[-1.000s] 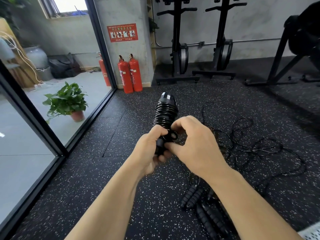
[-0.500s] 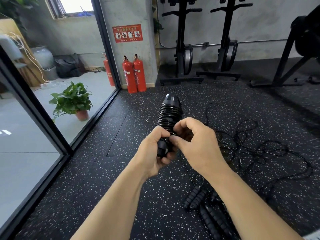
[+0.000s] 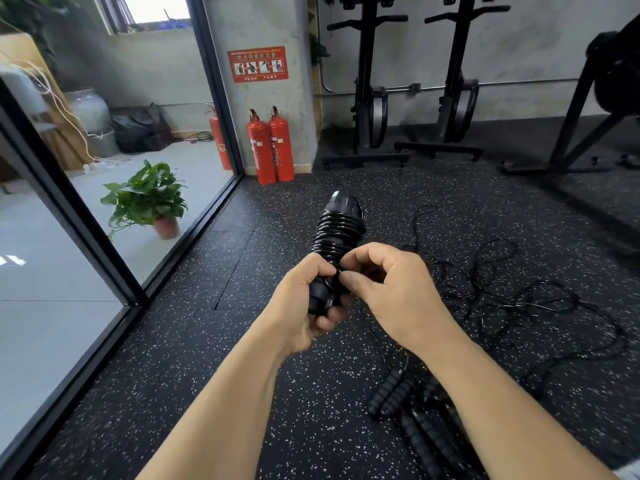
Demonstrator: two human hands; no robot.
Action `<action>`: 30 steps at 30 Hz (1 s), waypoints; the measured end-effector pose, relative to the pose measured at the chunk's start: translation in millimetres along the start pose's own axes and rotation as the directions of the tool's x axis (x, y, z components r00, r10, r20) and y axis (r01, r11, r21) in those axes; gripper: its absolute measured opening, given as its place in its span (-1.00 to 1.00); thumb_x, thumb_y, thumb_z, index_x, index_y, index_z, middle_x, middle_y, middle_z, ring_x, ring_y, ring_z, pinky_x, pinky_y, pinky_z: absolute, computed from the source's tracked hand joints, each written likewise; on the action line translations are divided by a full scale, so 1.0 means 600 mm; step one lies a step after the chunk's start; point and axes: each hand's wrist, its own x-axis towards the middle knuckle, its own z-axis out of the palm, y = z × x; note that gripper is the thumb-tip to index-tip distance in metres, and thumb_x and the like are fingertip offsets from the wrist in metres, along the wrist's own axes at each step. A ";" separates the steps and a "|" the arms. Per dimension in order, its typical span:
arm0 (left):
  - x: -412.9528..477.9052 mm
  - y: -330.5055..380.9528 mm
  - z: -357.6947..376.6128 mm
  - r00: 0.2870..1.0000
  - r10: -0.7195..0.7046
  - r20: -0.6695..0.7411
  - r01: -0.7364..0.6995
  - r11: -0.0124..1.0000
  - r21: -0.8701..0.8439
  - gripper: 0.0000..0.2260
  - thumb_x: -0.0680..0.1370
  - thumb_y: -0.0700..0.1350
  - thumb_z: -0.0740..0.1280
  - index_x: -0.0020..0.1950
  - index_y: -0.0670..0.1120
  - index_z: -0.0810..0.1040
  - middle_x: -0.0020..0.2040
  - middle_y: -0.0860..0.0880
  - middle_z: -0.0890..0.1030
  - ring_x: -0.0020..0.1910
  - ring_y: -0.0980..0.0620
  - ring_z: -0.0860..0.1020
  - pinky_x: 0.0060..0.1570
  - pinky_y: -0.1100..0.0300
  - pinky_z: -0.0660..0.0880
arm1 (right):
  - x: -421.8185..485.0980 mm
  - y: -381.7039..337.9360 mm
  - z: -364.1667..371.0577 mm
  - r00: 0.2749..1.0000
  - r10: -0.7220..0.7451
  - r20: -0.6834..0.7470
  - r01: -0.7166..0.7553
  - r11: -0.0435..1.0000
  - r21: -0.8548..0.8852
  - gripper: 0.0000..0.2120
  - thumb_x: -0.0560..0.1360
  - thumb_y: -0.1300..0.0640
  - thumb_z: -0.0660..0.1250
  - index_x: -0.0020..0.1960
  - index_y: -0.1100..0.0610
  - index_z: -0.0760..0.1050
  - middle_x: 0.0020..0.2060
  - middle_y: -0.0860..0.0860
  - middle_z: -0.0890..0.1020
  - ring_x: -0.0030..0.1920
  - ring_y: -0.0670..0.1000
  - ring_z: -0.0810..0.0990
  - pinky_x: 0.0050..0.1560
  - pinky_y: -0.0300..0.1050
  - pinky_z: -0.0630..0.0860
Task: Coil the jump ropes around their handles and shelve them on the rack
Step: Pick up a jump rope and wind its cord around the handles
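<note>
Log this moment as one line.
left hand grips rope-wound handles | right hand pinches rope at the wraps | loose ropes and spare handles on floor | not yet shelved

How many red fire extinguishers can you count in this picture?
3: two extinguishers side by side at the pillar, a third left of them behind the door frame. Others may be hidden.

coiled jump rope [image 3: 337,233]: black, cord wound tight round its handles, tilted upward, off the floor | loose cords [image 3: 485,299]: tangled on floor | spare handles [image 3: 391,396]: ribbed, probably four, on floor
</note>
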 end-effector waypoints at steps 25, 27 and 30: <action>-0.003 -0.002 0.008 0.998 -0.052 -0.029 0.053 0.998 0.030 -0.78 0.52 -0.09 0.13 -0.26 -0.12 0.47 -0.44 -0.06 0.47 -0.58 0.08 0.32 -0.62 0.36 0.10 | 0.000 0.002 0.006 0.981 -0.190 0.043 0.191 0.901 -0.388 -0.94 0.48 0.15 0.37 -0.10 0.13 0.52 -0.15 -0.03 0.54 -0.17 0.00 0.53 -0.11 0.01 0.48; -0.003 -0.003 0.012 0.998 -0.048 -0.045 0.048 0.999 0.008 -0.74 0.51 -0.08 0.14 -0.32 -0.10 0.50 -0.46 -0.02 0.48 -0.59 0.08 0.32 -0.61 0.37 0.11 | -0.002 -0.004 0.009 0.973 -0.226 0.040 0.218 0.854 -0.473 -0.89 0.49 0.11 0.34 -0.09 0.14 0.45 -0.14 -0.01 0.51 -0.17 0.07 0.52 -0.14 0.05 0.46; -0.003 -0.001 0.013 0.998 -0.045 -0.054 0.043 0.999 -0.030 -0.63 0.52 0.01 0.17 -0.45 -0.04 0.53 -0.47 0.02 0.49 -0.60 0.09 0.31 -0.62 0.39 0.12 | -0.004 -0.006 0.019 0.955 -0.295 0.011 0.255 0.807 -0.532 -0.86 0.50 0.12 0.33 -0.08 0.16 0.40 -0.13 0.04 0.50 -0.23 0.17 0.54 -0.21 0.09 0.47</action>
